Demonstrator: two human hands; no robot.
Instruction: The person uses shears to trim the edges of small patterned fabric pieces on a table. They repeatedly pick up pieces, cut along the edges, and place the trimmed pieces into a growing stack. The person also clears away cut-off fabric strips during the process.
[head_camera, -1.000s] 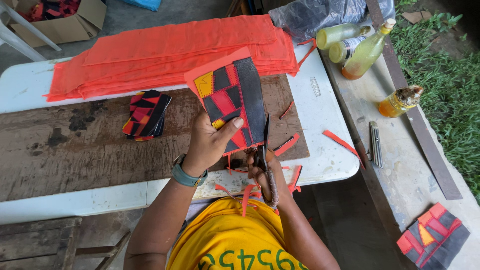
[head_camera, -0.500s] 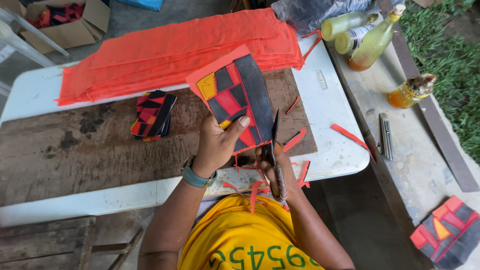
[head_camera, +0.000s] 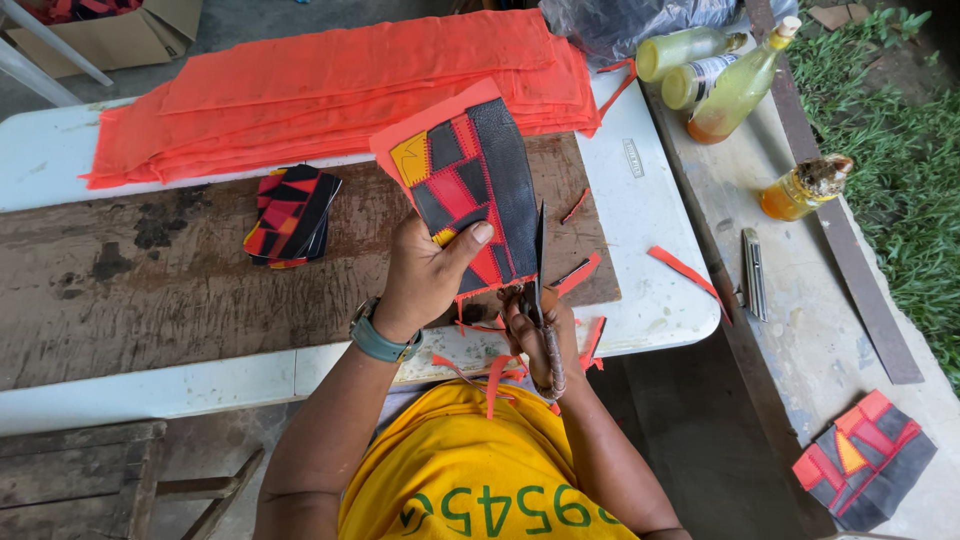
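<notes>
**Trimming the orange edge off a patchwork panel**

Your left hand holds up a stitched patchwork panel of black, red and yellow pieces on orange backing cloth, thumb pressed across its lower front and the fingers closed behind it. The panel is in the air above the near edge of the dark, worn wooden board that lies on the white counter.

Your right hand is wrapped around the handles of a pair of dark metal scissors, whose blades point up along the panel's right side, touching or nearly touching the black strip there. Whether the blades are parted or closed is too fine to tell.

Judging by how things lie, the trimming is partly done. The right edge looks cut close, while a wide orange margin remains along the top and upper left, so those sides are left to do. Thin orange offcut strips lie scattered on the counter and board, and a few hang over your yellow shirt.

A small stack of similar patchwork panels sits on the board to the left, seemingly finished. Behind it is a long pile of folded orange cloth. Another patchwork panel lies well apart on the concrete ledge at lower right, near bottles of yellowish liquid.
</notes>
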